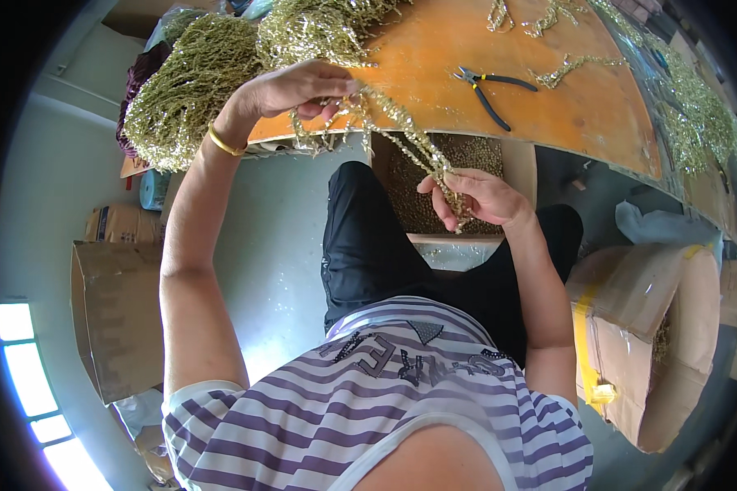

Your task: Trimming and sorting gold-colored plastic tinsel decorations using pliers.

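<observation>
A glittery gold tinsel strand [408,124] stretches slanting between my two hands, over the table's near edge. My left hand [309,88] pinches its upper end, and loose loops dangle below those fingers. Lower and to the right, my right hand [479,196] grips the other end between thumb and fingers, with a short tail hanging down. Beyond my left hand lie a big bundle of gold tinsel [201,86] and a second tinsel bundle [323,29]. Pliers with black and yellow handles [493,88] rest spread on the orange table [434,57].
Under the table edge, between my knees, stands a box [520,164] filled with small gold bits. Cardboard boxes stand on the floor at left [123,315] and right [630,319]. Short tinsel pieces [569,69] lie at the table's right, with more tinsel [696,106] beyond.
</observation>
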`<state>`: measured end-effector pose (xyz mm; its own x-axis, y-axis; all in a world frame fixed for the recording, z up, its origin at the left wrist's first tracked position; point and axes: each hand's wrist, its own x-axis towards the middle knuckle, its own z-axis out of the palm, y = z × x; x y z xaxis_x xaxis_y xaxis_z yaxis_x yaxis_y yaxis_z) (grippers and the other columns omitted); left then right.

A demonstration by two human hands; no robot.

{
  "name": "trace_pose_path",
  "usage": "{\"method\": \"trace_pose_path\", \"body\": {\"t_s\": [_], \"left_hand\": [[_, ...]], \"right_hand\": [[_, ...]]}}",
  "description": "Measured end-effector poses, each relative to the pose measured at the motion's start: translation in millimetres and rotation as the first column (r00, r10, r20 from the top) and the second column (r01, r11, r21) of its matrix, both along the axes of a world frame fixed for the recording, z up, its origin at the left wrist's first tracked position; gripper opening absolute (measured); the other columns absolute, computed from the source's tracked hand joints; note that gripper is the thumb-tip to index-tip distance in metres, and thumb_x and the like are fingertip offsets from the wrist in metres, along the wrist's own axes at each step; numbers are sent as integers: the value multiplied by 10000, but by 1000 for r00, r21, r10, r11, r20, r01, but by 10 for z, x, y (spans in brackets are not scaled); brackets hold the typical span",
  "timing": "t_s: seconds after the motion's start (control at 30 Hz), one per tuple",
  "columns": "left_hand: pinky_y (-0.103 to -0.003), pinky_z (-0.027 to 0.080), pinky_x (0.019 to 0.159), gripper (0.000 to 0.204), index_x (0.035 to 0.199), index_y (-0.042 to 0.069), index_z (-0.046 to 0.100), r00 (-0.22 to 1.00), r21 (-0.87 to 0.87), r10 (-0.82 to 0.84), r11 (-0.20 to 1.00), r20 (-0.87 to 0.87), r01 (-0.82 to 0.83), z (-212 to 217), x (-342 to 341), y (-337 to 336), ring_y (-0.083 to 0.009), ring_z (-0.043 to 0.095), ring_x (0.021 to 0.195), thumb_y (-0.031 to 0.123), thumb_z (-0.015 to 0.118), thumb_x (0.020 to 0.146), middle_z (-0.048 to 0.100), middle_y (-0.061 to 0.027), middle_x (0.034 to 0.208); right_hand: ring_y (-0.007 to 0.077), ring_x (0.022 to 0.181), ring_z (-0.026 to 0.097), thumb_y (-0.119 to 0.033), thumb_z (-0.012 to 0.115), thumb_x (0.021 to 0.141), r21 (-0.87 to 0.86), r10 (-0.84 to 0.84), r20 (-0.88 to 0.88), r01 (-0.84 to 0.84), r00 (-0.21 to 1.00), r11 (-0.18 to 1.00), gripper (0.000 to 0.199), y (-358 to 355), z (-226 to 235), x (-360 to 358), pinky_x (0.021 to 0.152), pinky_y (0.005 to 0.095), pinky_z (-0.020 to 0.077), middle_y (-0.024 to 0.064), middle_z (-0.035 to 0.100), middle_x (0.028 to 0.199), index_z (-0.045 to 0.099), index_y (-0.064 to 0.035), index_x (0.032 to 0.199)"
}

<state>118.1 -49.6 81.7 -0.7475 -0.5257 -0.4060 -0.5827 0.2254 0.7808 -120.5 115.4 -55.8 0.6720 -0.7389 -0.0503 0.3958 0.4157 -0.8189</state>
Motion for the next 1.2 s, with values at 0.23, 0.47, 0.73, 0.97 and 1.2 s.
{"method": "trace_pose_path", "body": {"t_s": [0.23, 0.47, 0.73, 0.97, 1.2], "left_hand": [[-199, 391, 407, 318, 875, 41, 592, 943, 179, -227, 966, 242, 186, -655, 309, 353, -42, 455, 450, 354, 547, 844, 539, 8, 573], [-334, 367, 936, 630, 1292, 27, 311, 942, 261, -172, 932, -288, 250, -1300, -221, 1312, -226, 461, 1094, 276, 618, 802, 468, -111, 1199], [-194, 306, 419, 240, 980, 31, 540, 990, 358, -6, 932, -141, 57, -1633, -405, 1435, -45, 397, 489, 248, 509, 883, 509, 11, 609], [-187, 300, 402, 263, 922, 23, 565, 869, 713, 438, 684, -232, -154, -1726, -437, 1505, -51, 377, 445, 276, 501, 886, 510, -16, 601], [-198, 420, 533, 268, 949, 9, 567, 950, 590, 243, 803, -196, -84, -1711, -495, 1590, -75, 525, 603, 260, 489, 892, 572, -27, 715]], "right_hand": [[34, 487, 436, -210, 403, 917, -4, 14, -366, -17, 930, 1000, 319, 380, -12, -94, 430, 163, 344, -3, 521, 672, 505, 35, 1094], [35, 442, 398, -234, 433, 907, 124, 173, -371, -136, 913, 983, 261, 428, -206, 98, 401, 177, 325, -13, 483, 604, 576, -20, 864], [93, 584, 559, -338, 469, 880, 136, -119, -530, 223, 839, 965, 340, 523, -355, -334, 495, 204, 441, 37, 584, 743, 563, -25, 972], [99, 859, 510, -439, 353, 903, 461, -605, -267, 650, 751, 604, 455, 930, -737, 400, 742, 253, 395, 19, 558, 965, 494, -70, 1129], [61, 657, 499, -193, 541, 863, 156, -798, -107, 802, 594, 576, 251, 668, -672, 447, 619, 216, 425, 0, 571, 820, 574, -42, 1061]]}}
